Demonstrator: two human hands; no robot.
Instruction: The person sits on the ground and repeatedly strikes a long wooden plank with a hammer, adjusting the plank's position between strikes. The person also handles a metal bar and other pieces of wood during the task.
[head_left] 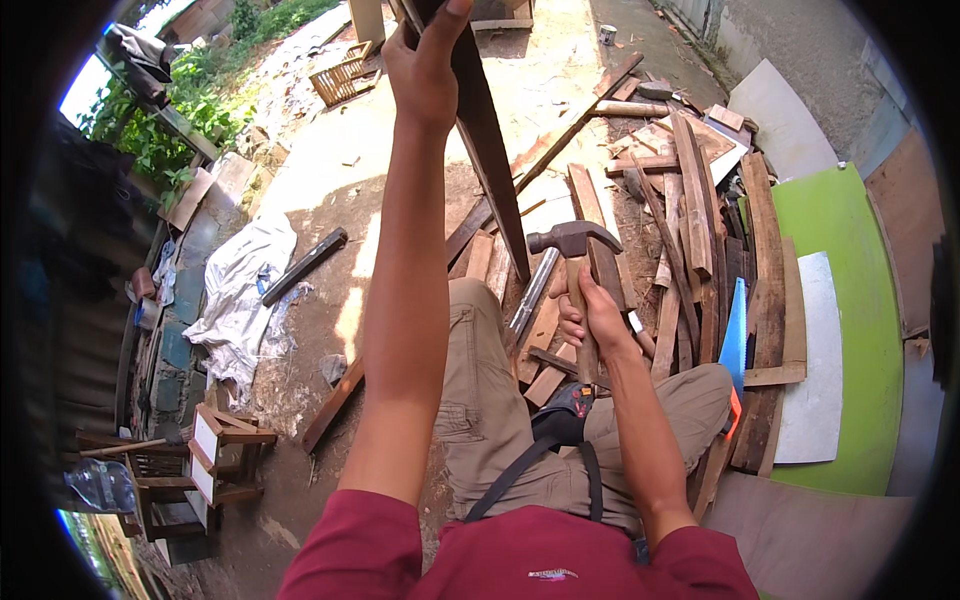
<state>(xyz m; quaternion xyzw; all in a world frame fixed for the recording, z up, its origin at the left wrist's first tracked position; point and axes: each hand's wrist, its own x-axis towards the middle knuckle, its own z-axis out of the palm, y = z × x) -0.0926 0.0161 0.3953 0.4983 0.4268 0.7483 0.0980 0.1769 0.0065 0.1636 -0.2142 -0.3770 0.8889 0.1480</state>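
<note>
My left hand [425, 75] is raised, its fingers wrapped round the upper part of a long dark wooden board [488, 150]. The board stands steeply tilted, its lower end near my left knee. In front of my lap, my right hand [602, 318] grips a claw hammer [577, 275] by its wooden handle. The hammer's metal head is up, just right of the board's lower end. Behind the hammer lies a shiny metal tube-like piece [533, 293] among wood scraps.
Loose wooden planks [690, 195] are heaped ahead and right. A blue saw [733, 335] with an orange handle rests beside my right knee. Green [840, 270] and white panels lie farther right. At left are a white cloth [240, 290], a dark bar [305, 266] and a small wooden frame [225, 450].
</note>
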